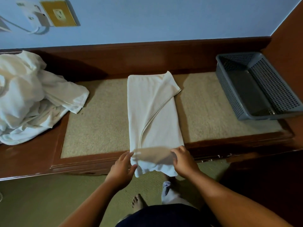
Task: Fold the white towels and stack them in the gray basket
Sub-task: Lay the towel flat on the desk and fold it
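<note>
- We record one white towel (pixel 154 115) folded into a long narrow strip, lying lengthwise at the middle of the surface (pixel 101 120), on its beige inset panel.
- A hemmed edge runs diagonally across the towel's top layer, from the far right corner toward the near left.
- The far end lies short of the wooden back ledge; the near end overhangs the front edge of the surface and hangs above the floor (pixel 41 202).
- The left hand (pixel 122 167) holds the left side of that overhanging end, fingers curled against the cloth.
- The right hand (pixel 184 161) grips the right side of the same end, fingers bent over the top layer.
- A loose heap of white towels (pixel 32 95) sits crumpled at the left end of the surface, well apart from the folded one.
- The gray basket (pixel 277 90), with perforated walls, stands at the right end of the surface, well apart from the towel and tilted in the wide-angle view.
- Behind the surface rises a blue wall (pixel 164 18) bearing a brass-coloured socket plate (pixel 60 13) at upper left.
- One bare foot (pixel 137 202) stands on the greenish floor below the hands.
</note>
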A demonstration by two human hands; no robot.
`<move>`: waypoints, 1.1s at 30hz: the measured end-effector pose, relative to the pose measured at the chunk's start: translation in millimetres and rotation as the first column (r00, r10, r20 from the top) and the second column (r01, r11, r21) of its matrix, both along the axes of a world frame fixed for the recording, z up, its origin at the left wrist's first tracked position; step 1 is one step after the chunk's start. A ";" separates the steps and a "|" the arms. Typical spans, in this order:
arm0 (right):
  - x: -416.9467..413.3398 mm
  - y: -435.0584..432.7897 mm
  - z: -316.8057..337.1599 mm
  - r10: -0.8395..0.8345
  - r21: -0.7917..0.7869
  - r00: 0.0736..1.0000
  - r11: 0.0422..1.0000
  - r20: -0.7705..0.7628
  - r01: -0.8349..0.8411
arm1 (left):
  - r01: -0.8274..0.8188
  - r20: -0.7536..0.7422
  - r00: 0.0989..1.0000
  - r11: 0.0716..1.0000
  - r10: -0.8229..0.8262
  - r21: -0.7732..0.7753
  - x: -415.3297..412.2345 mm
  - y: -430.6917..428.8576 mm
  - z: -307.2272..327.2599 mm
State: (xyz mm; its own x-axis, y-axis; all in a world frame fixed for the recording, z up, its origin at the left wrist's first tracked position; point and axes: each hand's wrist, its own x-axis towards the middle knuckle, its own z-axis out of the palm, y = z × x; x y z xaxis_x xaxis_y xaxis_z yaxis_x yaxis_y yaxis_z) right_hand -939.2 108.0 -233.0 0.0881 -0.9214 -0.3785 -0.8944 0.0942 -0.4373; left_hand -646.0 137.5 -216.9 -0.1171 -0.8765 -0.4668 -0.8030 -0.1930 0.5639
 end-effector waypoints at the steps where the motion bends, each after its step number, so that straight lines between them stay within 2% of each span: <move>1: -5.8 -4.4 0.3 0.005 -0.006 1.000 1.000 -0.008 -0.005 | 0.004 0.010 1.000 1.000 -0.004 -0.005 -6.6 -5.0 -0.2; 9: -57.3 -80.8 9.3 0.084 -0.014 0.996 0.996 -0.026 -0.084 | 0.029 0.150 0.989 0.990 -0.007 -0.140 -59.5 -63.2 0.5; 12: -72.7 -114.0 9.6 0.112 -0.017 0.994 0.994 -0.012 -0.112 | 0.118 0.209 0.975 0.975 -0.078 -0.189 -76.0 -81.7 0.1; 18: -90.0 -169.0 4.4 0.111 0.067 0.994 0.991 0.020 -0.112 | 0.230 0.183 0.961 0.967 -0.207 -0.111 -110.9 -95.9 -3.5; 21: -89.4 -192.8 1.4 0.064 0.106 0.997 0.992 0.050 -0.069 | 0.276 0.173 0.950 0.959 -0.262 -0.064 -114.4 -101.6 -9.0; 25: -81.4 -224.1 -5.3 -0.096 0.172 0.987 0.982 0.133 0.072 | 0.341 0.382 0.882 0.933 -0.276 -0.113 -110.0 -121.4 -17.1; 30: -73.1 -276.3 -12.4 -0.310 0.221 0.931 0.938 0.192 0.267 | 0.201 0.447 0.884 0.974 -0.136 -0.100 -109.7 -176.5 -30.8; 33: -67.1 -311.2 -8.3 -0.327 0.187 0.938 0.934 0.113 0.304 | 0.165 0.436 0.894 0.981 -0.107 -0.098 -111.7 -219.1 -27.2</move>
